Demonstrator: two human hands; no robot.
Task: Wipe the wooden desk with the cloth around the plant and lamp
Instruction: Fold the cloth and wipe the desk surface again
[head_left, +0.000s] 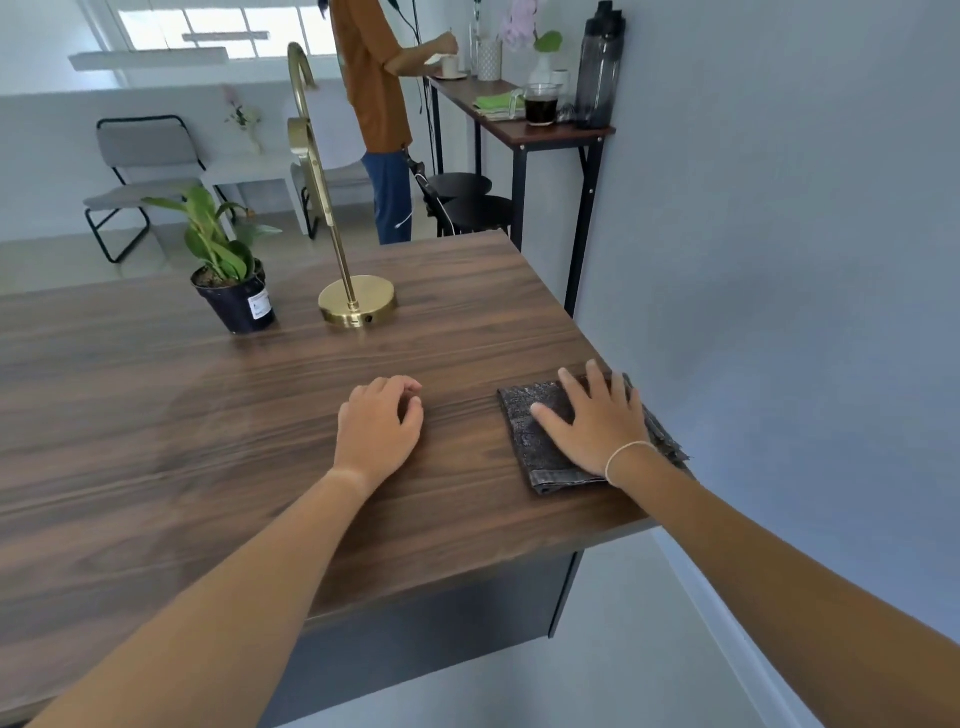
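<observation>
A folded dark grey cloth lies near the right edge of the wooden desk. My right hand rests flat on the cloth with fingers spread. My left hand sits on the bare desk to the left of the cloth, fingers curled under, holding nothing. Farther back stand a green plant in a black pot and a brass lamp with a round base, side by side.
A grey wall runs close along the desk's right side. Behind the desk a person in an orange shirt stands at a narrow high table with cups and a dark bottle. Black stools and a grey chair stand beyond.
</observation>
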